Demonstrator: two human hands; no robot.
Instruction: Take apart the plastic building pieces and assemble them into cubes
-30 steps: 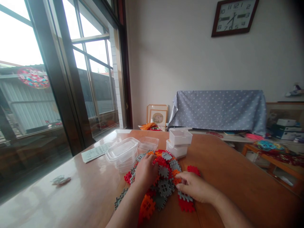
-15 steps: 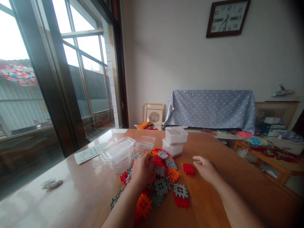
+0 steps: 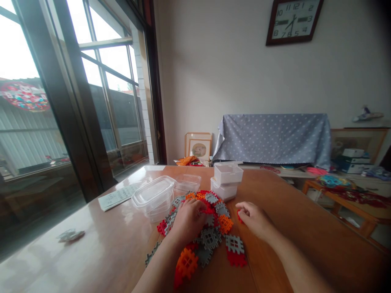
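A pile of notched plastic building tiles in red, orange and grey lies on the table ahead of me. My left hand (image 3: 191, 215) rests over the pile with its fingers bent down, next to a red tile (image 3: 209, 207); what is under the fingertips is hidden. To the right of the pile, my right hand (image 3: 253, 219) has its thumb and fingers closed on a red building tile (image 3: 240, 217), mostly covered by the hand. A grey window tile (image 3: 234, 243) partly overlaps another red tile (image 3: 236, 259). An orange tile (image 3: 225, 224) sits at the pile's right edge.
Two stacked white boxes (image 3: 227, 173) stand behind the pile. Clear plastic containers (image 3: 152, 193) are at its left, beside a paper with writing (image 3: 117, 197). A small clear plastic packet (image 3: 70, 235) lies on the left of the wooden table (image 3: 281, 191).
My right hand has moved left onto the lone red tile and now covers most of it. My left hand has shifted slightly right over the pile, its fingers less curled.
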